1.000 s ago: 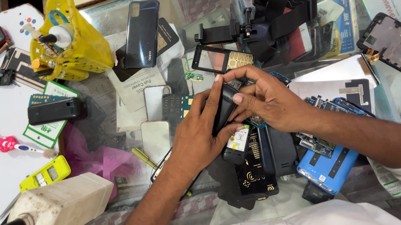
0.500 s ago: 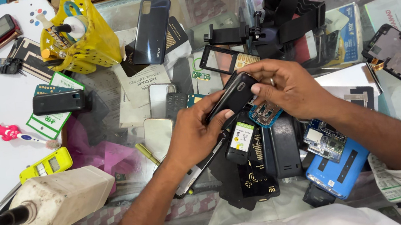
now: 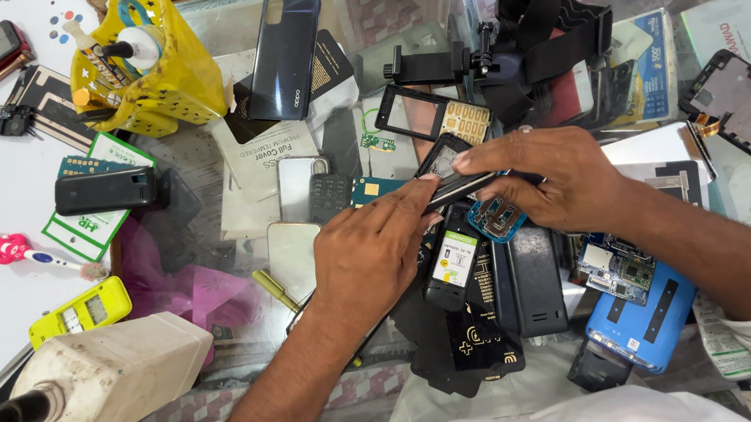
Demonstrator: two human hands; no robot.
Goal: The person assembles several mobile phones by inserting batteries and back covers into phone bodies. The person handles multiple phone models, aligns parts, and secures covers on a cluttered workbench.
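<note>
Held thing: a small black plastic phone body with a grey framed window [image 3: 448, 172] – it sat above the glass counter [image 3: 414, 56], between both hands.
Left hand [image 3: 372, 259]: fingers pressed flat along its lower edge, closed on it.
Right hand [image 3: 549, 180]: fingers curled over its far end, gripping.
Handling: it looked light, stiff, thin and fragile – best pinched by the side edges.
Nearby: a black battery with a white-green label [image 3: 454, 268] lay just below.

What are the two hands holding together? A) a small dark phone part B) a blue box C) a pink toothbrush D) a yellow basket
A: the left hand and right hand both grip the small dark phone part between them, while the yellow basket sits away at the back.
</note>
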